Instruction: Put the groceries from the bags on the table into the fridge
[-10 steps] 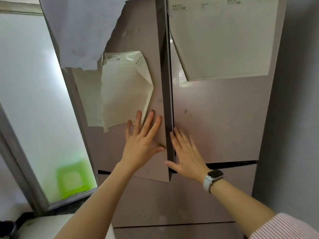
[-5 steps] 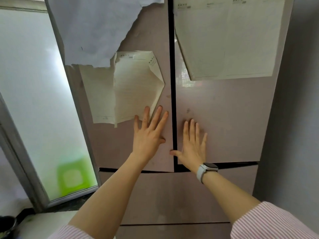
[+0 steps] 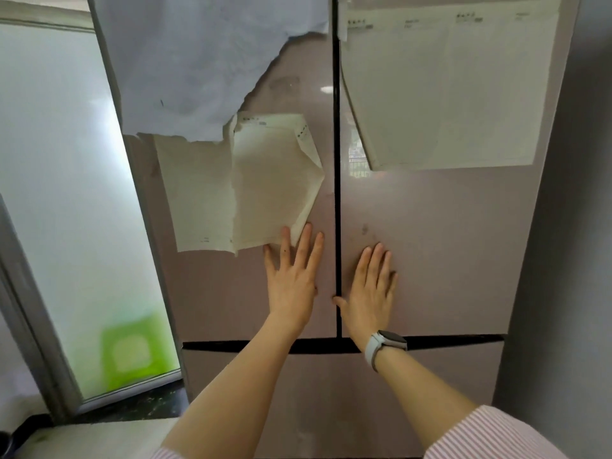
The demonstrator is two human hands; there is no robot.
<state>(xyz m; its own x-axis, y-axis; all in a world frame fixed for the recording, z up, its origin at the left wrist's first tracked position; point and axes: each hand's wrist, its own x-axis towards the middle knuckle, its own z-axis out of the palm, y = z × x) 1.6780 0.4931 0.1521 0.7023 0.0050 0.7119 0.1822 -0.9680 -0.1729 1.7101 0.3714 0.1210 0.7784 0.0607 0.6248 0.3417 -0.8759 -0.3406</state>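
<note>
Both palms lie flat with straight fingers on the fridge (image 3: 430, 226): left hand (image 3: 293, 276) on its left door, right hand (image 3: 372, 289) on its right, likely pressing them shut. No groceries show.

Soft daylight from frosted window (image 3: 49, 193) left; edges bowed.

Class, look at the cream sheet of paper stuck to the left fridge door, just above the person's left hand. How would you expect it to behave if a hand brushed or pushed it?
The cream sheet is probably floppy: its right edge is folded over. It likely lifts easily, since its lower edge curls off the left fridge door. It may tear; the paper above looks ripped.
</note>
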